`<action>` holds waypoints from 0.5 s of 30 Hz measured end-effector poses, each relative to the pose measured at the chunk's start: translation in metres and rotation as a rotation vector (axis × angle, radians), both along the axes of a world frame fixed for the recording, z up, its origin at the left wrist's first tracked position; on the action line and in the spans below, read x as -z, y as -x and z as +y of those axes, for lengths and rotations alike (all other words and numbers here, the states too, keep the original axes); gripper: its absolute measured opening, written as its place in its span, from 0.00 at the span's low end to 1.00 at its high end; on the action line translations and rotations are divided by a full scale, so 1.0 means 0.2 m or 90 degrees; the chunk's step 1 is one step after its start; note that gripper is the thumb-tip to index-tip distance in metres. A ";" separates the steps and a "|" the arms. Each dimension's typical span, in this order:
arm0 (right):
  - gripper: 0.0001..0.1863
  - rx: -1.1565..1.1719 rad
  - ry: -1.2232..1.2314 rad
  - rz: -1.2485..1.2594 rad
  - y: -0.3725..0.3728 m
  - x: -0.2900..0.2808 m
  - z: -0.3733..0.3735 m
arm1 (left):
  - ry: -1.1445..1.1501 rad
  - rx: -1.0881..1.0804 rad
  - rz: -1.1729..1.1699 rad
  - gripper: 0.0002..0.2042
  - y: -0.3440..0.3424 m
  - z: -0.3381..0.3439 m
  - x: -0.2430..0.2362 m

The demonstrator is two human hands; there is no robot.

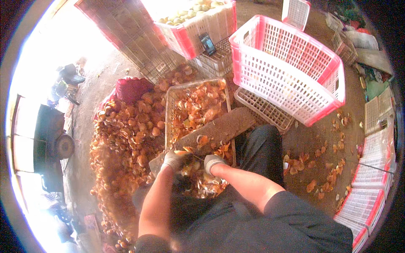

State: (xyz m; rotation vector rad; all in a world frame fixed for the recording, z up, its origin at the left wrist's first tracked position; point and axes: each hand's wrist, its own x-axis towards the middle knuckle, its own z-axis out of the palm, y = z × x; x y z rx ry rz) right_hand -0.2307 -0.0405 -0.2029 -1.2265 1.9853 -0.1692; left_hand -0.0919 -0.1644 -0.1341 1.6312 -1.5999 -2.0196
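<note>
Both hands wear pale work gloves and meet over the near end of a grey board. The left hand has its fingers curled around a small piece of orange fruit, whose peel shows just above and to the right of the knuckles. The right hand is also curled closed, just beside the left; a thin dark blade seems to run from it toward the fruit, but it is too small to be sure what the fingers grip. The board lies slantwise across a flat wire crate filled with orange peels. More peels form a broad heap on the ground to the left. Beyond the board stands a tilted pink-and-white plastic basket, and another basket of pale fruit sits farther back.
</note>
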 end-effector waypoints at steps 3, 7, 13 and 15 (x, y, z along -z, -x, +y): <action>0.14 0.017 0.009 -0.011 -0.06 0.00 -0.01 | -0.105 -0.141 0.097 0.13 -0.14 -0.07 -0.05; 0.14 -0.026 -0.022 0.023 -0.01 0.17 0.03 | -0.113 -0.243 0.312 0.16 -0.19 -0.09 -0.18; 0.15 -0.051 -0.048 0.045 0.04 0.04 0.09 | -0.109 -0.241 0.489 0.31 -0.29 -0.10 -0.27; 0.17 -0.066 -0.006 0.063 0.05 0.06 0.11 | -0.186 -0.273 0.522 0.33 -0.29 -0.07 -0.22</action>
